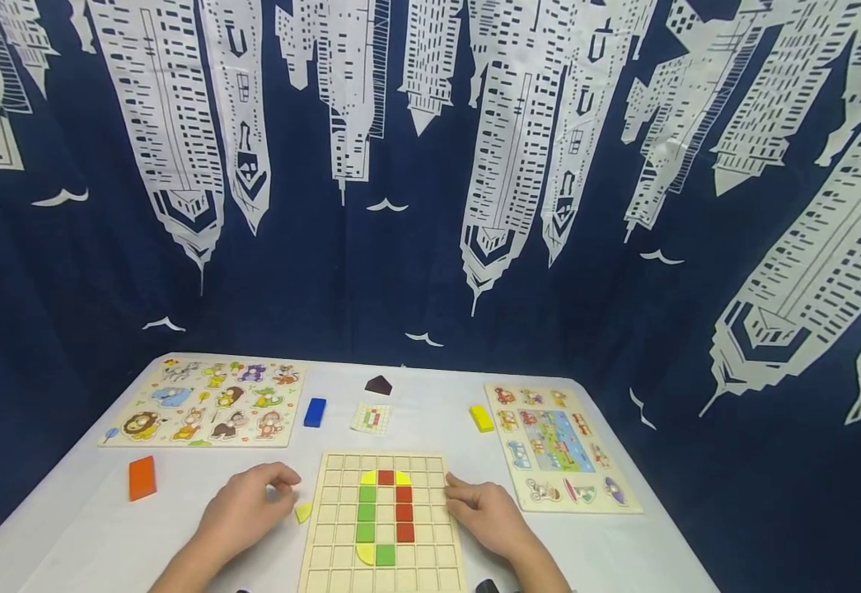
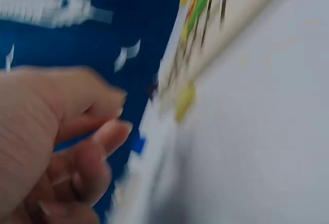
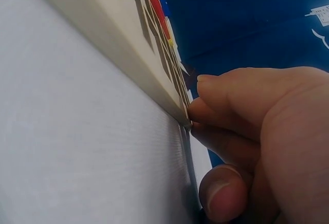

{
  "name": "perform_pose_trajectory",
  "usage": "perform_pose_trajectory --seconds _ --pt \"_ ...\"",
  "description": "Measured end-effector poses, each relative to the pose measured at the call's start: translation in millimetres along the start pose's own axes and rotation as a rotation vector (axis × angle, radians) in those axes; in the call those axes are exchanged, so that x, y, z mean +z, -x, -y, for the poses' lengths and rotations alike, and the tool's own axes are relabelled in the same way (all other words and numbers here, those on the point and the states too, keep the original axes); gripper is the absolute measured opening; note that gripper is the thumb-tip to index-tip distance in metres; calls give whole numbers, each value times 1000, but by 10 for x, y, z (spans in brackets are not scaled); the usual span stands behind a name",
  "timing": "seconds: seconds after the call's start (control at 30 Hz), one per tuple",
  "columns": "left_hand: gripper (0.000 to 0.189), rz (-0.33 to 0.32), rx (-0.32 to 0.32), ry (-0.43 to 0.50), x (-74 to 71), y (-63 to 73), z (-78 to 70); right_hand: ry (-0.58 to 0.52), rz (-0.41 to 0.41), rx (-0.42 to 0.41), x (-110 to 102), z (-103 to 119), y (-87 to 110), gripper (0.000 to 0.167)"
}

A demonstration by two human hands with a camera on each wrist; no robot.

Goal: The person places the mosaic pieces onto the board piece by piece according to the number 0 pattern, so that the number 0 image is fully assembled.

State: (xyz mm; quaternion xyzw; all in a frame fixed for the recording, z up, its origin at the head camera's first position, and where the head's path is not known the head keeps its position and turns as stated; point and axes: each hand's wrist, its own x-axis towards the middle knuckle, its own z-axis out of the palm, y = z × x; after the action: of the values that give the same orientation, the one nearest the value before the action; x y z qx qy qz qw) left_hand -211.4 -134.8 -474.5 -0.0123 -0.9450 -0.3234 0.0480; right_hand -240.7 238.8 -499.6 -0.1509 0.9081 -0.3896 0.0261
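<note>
A wooden grid board [image 1: 335, 568] lies on the table, with red squares [image 1: 404, 512], green squares [image 1: 367, 512] and yellow rounded corner pieces [image 1: 365, 553] forming a ring. Beside its left edge lies a loose yellow piece [image 1: 303, 512], blurred in the left wrist view. My left hand [image 1: 248, 506] hovers just left of that piece, fingers loosely bent, thumb and forefinger close together with nothing visible between them. On the other side, fingers of my right hand [image 1: 485, 512] touch the board's right edge. The right wrist view shows the right hand's fingertips [image 3: 194, 112] against the rim, the thumb above.
Behind the board lie a small pattern card [image 1: 372, 418], a blue block [image 1: 315, 413], a dark brown piece [image 1: 379, 385] and a yellow block [image 1: 481, 418]. An orange block [image 1: 142, 478] is at left. Picture puzzles, an animal one [image 1: 208, 403] and another [image 1: 507, 461], flank them.
</note>
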Motion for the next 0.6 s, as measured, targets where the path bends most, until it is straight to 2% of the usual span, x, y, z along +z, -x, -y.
perform_pose_trajectory --seconds 0.07,0.2,0.27,0.6 --pt "21 38 -18 1 12 2 119 -4 0 8 -11 4 -3 30" --pt "30 87 41 9 103 4 201 3 -9 7 -18 -18 8 29" --pt "33 80 64 1 137 5 201 -4 -7 2 -17 -22 15 29" --pt "25 26 74 -5 189 31 213 9 3 -22 -3 -9 10 30"
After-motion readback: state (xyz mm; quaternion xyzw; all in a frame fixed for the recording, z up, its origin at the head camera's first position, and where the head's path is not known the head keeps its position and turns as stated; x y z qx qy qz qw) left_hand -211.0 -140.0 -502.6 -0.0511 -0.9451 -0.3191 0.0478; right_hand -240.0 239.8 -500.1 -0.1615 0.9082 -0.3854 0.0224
